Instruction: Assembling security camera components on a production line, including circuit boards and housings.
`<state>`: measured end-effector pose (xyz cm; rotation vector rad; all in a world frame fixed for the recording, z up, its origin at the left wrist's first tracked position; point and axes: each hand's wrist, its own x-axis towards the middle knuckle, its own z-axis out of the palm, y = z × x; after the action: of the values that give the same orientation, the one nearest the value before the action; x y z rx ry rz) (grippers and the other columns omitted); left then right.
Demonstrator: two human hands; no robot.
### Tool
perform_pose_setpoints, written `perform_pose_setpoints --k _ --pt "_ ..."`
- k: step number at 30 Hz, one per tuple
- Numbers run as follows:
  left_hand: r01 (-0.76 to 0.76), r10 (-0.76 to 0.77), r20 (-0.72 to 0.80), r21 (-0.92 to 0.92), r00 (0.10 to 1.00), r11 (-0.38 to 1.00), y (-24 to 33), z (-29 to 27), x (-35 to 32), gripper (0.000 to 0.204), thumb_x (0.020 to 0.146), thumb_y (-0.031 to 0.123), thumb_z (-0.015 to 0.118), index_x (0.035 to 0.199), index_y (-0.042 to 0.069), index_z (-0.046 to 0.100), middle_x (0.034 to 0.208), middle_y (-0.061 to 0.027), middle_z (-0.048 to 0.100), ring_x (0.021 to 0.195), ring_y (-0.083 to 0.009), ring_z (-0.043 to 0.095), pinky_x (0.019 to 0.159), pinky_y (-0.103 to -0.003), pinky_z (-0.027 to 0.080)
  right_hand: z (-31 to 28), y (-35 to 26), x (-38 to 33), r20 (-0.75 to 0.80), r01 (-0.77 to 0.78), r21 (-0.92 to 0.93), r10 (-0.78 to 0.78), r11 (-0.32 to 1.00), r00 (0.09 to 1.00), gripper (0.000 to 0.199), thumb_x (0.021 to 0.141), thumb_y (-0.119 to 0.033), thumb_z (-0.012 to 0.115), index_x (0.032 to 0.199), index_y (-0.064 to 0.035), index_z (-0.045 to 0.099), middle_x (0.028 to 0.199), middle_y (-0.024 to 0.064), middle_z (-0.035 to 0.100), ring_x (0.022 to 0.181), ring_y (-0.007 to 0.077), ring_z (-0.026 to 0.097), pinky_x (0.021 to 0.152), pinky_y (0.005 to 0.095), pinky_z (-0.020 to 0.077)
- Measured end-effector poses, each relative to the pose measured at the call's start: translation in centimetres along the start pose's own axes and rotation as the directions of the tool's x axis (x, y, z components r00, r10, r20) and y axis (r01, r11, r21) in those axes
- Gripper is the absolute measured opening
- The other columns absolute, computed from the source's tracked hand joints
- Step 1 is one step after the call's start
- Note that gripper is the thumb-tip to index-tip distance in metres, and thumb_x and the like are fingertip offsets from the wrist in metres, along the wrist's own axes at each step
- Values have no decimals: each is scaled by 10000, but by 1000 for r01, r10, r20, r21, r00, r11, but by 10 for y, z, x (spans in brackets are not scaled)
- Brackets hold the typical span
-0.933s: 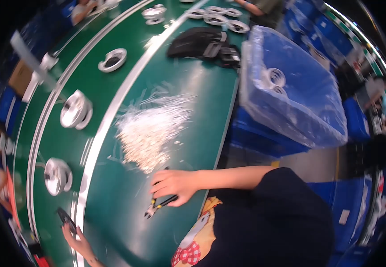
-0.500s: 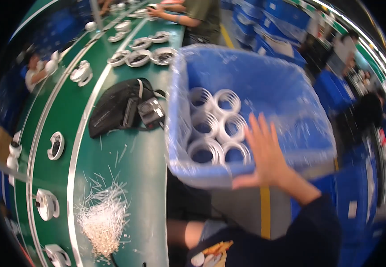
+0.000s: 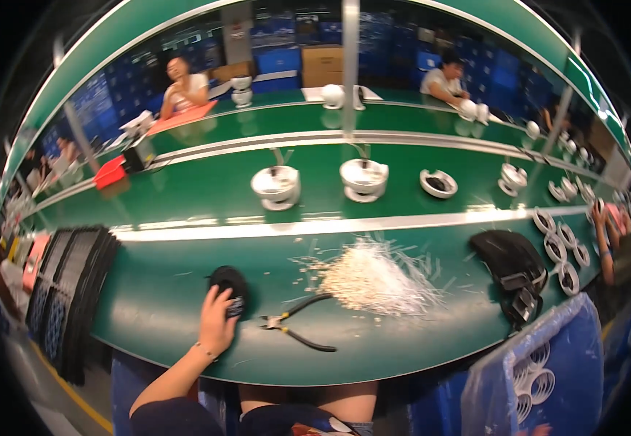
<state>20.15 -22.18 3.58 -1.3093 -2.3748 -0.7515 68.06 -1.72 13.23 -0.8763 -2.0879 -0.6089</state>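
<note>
My left hand point(image 3: 216, 325) reaches over the green workbench from the lower left. Its fingers close on the near side of a black round part point(image 3: 228, 282), which rests on the bench; what it is exactly I cannot make out. Just right of it lie cutting pliers point(image 3: 297, 322) with black and yellow handles, jaws pointing at my hand. Only a blurred sliver of my right hand point(image 3: 539, 431) shows at the bottom edge, beside the blue bin point(image 3: 486, 378) lined with clear plastic. White rings point(image 3: 541, 385) stand stacked in that bin.
A heap of white and beige plastic scraps point(image 3: 374, 276) covers mid-bench. Black trays point(image 3: 68, 291) stack at the left. A black bag point(image 3: 508, 258) and white round housings point(image 3: 554, 248) lie right. White units point(image 3: 275, 187) sit on the line beyond; co-workers point(image 3: 185, 91) are across it.
The view has swung left from the bin to the bench. My right hand, earlier spread over the rings, is now almost out of view. My left hand has appeared on the black round part.
</note>
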Motion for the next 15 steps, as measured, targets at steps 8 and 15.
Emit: perform_pose_setpoints --k 8,15 --pt "1 0 14 -99 1000 995 -1 10 1 394 617 62 671 968 40 496 1216 -132 425 1198 -377 281 911 -539 245 127 -147 -207 795 -712 443 128 544 593 121 757 -136 561 821 -38 590 795 199 589 746 314 588 681 378 462" --pt "87 -73 58 -280 996 956 -14 10 5 343 682 82 633 986 39 479 1310 -169 280 1239 -405 182 946 -560 224 270 -176 -230 741 -810 -574 -348 117 -575 488 861 -376 310 1064 19 512 1008 168 576 908 306 554 860 425 407"
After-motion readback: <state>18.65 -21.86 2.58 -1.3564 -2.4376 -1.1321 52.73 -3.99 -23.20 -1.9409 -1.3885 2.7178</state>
